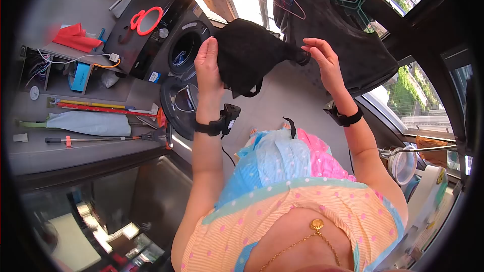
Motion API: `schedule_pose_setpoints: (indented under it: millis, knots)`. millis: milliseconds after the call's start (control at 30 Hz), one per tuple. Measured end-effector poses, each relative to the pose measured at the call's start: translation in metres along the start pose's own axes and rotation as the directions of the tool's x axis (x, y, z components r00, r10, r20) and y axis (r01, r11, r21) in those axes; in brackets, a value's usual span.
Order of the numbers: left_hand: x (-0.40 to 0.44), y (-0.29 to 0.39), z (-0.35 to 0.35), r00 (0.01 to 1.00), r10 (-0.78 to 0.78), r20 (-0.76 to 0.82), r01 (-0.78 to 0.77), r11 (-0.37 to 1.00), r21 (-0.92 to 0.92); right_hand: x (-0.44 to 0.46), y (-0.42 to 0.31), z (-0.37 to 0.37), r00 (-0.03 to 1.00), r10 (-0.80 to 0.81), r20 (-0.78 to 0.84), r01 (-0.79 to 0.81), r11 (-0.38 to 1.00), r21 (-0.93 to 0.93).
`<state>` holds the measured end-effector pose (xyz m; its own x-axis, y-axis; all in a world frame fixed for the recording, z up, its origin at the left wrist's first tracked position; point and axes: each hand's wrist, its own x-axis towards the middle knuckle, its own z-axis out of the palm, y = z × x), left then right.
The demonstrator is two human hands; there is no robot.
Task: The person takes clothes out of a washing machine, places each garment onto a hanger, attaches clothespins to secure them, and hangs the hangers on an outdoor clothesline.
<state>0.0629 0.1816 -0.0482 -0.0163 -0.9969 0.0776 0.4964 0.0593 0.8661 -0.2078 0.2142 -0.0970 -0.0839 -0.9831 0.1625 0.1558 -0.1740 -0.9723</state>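
Note:
A black cloth garment (247,53) is held up in front of me, with a thin strap or loop hanging from its lower edge. My left hand (208,63) is closed on its left side, thumb upward. The narrow right end of the cloth stretches out to my right hand (323,63), whose thumb and fingertips pinch close together at it. Part of the grip is hidden by the dark fabric. Beyond the hands stands a dark front-loading washing machine (146,45) with its round door (180,102) hanging open.
Large dark cloth (338,40) hangs at the right below several hangers (358,7). A red-rimmed mirror (149,21) is on the washer. Shelves (91,78) and long-handled tools (96,139) line the left. A white bucket (403,166) is at the right by the windows.

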Motion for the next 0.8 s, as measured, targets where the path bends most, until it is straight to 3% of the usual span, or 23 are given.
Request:
schedule_pose_setpoints:
  millis: [100,133,167,200,233,300,367,433,533,633,667,767,800]
  knots:
    - [-0.013,0.002,0.000,1.000,0.017,0.000,-0.017,1.000,0.024,0.005,-0.025,0.024,0.956,-0.098,0.277,0.075,0.993,0.094]
    - [-0.016,0.004,-0.004,1.000,0.016,0.019,-0.017,0.999,0.044,0.003,-0.029,0.040,0.944,-0.095,0.316,0.042,0.984,0.172]
    - [-0.017,0.005,-0.008,0.999,0.019,0.041,-0.021,0.998,0.063,0.004,-0.027,0.047,0.923,0.006,0.385,-0.063,0.989,0.137]
    - [-0.018,0.006,-0.012,0.989,0.150,0.017,-0.145,0.917,0.372,0.007,-0.024,0.054,0.888,0.103,0.449,-0.161,0.983,0.092]
    - [-0.019,0.012,-0.018,0.928,0.355,0.112,-0.346,0.713,0.609,0.008,-0.020,0.061,0.842,0.201,0.501,-0.254,0.966,0.038]
    - [-0.023,0.027,-0.027,0.692,0.580,0.430,-0.562,0.058,0.825,0.004,-0.013,0.074,0.795,0.268,0.545,-0.374,0.923,0.091]
    - [-0.036,0.046,-0.028,0.834,0.497,0.239,-0.472,0.419,0.776,-0.001,-0.006,0.085,0.782,0.262,0.565,-0.421,0.891,0.169]
    - [-0.049,0.069,-0.022,0.954,0.288,0.085,-0.252,0.613,0.749,-0.007,-0.010,0.098,0.798,0.155,0.583,-0.319,0.929,0.190]
    - [-0.040,0.064,-0.024,0.939,0.310,0.148,-0.332,0.705,0.627,-0.014,-0.017,0.116,0.753,0.060,0.656,-0.296,0.920,0.256]
    - [-0.028,0.050,-0.031,0.944,0.302,0.133,-0.325,0.778,0.538,-0.014,-0.017,0.124,0.696,0.313,0.647,-0.483,0.870,0.099]
    - [-0.024,0.051,-0.040,0.964,0.238,0.123,-0.266,0.808,0.526,-0.016,-0.018,0.129,0.737,0.314,0.598,-0.514,0.835,0.196]
    - [-0.023,0.061,-0.051,0.982,0.187,0.027,-0.189,0.967,0.172,-0.014,-0.028,0.132,0.784,0.337,0.522,-0.552,0.762,0.337]
    - [-0.022,0.067,-0.062,0.995,0.089,0.039,-0.091,0.995,0.043,-0.014,-0.033,0.135,0.816,0.301,0.494,-0.529,0.734,0.426]
